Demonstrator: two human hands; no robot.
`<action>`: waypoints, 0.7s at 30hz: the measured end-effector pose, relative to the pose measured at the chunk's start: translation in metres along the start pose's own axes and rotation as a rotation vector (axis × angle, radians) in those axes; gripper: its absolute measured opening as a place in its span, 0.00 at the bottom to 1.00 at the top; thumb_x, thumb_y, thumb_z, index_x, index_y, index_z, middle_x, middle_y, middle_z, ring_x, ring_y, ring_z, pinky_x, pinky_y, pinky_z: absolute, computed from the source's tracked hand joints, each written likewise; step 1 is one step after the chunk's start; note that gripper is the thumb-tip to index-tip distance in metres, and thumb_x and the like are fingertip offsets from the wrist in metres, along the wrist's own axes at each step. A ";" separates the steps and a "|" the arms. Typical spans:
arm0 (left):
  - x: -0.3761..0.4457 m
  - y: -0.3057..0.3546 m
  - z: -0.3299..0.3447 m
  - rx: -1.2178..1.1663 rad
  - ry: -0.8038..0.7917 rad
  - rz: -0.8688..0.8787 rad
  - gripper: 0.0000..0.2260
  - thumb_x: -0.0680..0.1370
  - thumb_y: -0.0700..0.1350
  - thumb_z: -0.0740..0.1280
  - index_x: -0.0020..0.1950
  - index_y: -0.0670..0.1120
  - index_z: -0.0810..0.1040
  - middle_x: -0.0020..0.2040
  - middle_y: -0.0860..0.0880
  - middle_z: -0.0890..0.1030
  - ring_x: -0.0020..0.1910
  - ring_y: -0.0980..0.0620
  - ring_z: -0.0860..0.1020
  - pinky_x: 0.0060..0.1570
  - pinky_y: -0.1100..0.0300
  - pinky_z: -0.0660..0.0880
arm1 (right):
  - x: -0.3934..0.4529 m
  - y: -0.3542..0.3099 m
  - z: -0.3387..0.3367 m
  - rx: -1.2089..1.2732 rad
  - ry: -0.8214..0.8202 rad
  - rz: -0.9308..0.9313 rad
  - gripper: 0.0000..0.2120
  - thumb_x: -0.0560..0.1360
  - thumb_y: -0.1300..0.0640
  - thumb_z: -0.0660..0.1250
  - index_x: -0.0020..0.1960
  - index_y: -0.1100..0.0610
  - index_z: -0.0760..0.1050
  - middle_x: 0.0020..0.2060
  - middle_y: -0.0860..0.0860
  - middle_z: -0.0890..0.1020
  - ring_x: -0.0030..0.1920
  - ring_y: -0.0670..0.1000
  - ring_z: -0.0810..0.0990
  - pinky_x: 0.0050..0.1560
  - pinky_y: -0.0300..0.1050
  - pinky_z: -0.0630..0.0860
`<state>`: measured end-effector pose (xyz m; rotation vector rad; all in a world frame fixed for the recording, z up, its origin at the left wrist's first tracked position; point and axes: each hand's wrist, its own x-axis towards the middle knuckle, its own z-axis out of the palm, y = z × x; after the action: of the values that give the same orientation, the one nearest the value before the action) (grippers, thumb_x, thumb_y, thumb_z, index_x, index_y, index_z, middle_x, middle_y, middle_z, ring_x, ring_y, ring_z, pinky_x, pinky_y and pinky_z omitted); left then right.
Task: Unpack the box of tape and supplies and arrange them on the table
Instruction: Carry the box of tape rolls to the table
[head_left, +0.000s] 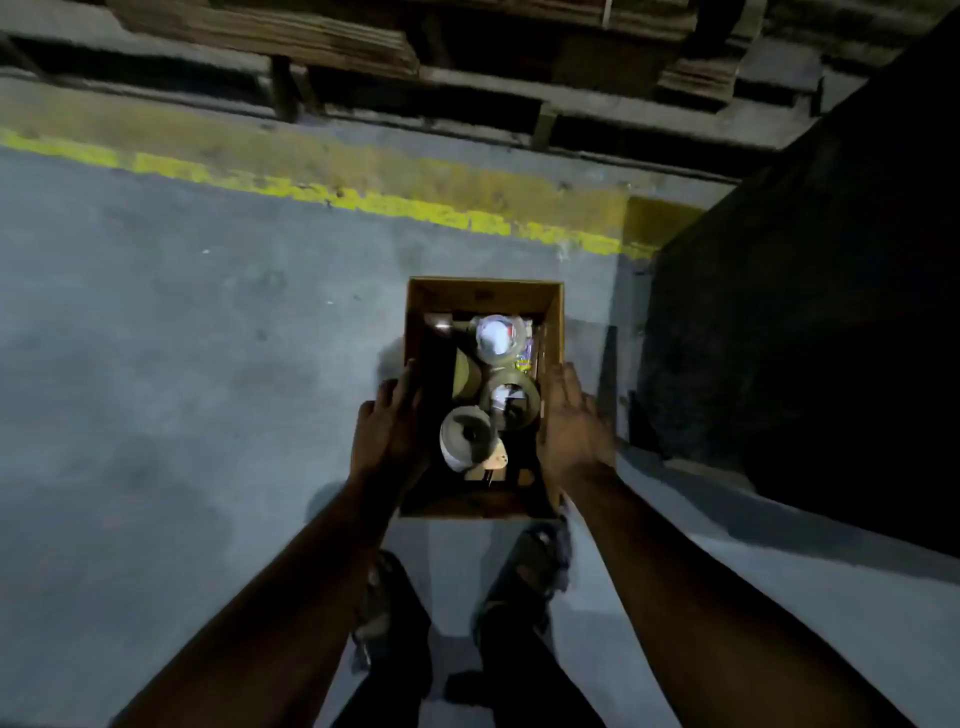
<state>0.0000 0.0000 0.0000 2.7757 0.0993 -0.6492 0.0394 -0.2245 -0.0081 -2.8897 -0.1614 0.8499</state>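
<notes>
Left hand (387, 426) and right hand (574, 423), fingers straight, flank the open brown cardboard box (483, 296); tape rolls (465, 434) between them

No text, label or number is legible anywhere here.

The whole view is soft with motion blur; inside the cardboard box (483, 296) the items below the top tape rolls sit in shadow and cannot be told apart; a small colourful packet (523, 358) against the box's right wall is too blurred to name; the left hand (387, 426) covers part of the box's left wall, and whether its fingers (410, 384) touch the cardboard cannot be told; the right hand (574, 426) hides the right wall's near stretch; the dark mass (810, 312) right of the box is unreadable; both forearms run off the bottom edge.
</notes>
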 end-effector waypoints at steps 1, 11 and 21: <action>0.009 -0.007 0.012 -0.029 -0.021 0.009 0.29 0.73 0.50 0.55 0.74 0.45 0.63 0.74 0.40 0.67 0.62 0.34 0.71 0.49 0.45 0.74 | 0.009 -0.001 0.010 -0.027 -0.007 0.012 0.43 0.73 0.58 0.66 0.80 0.54 0.44 0.80 0.52 0.43 0.68 0.59 0.67 0.60 0.56 0.75; 0.043 -0.029 0.057 -0.199 -0.128 -0.099 0.28 0.83 0.41 0.55 0.80 0.49 0.47 0.78 0.59 0.50 0.55 0.35 0.76 0.39 0.59 0.71 | 0.037 0.002 0.063 -0.017 0.034 0.080 0.44 0.74 0.73 0.60 0.79 0.59 0.35 0.76 0.53 0.29 0.47 0.56 0.79 0.43 0.51 0.80; 0.014 -0.039 0.000 -0.200 -0.189 -0.248 0.38 0.78 0.54 0.61 0.79 0.53 0.38 0.81 0.48 0.42 0.54 0.35 0.80 0.49 0.47 0.76 | 0.010 -0.044 -0.004 -0.241 0.120 -0.006 0.34 0.73 0.68 0.58 0.78 0.64 0.54 0.78 0.59 0.55 0.41 0.56 0.79 0.33 0.45 0.73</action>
<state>0.0076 0.0375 -0.0168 2.5173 0.4485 -0.9055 0.0465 -0.1806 -0.0037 -3.1518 -0.2781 0.6962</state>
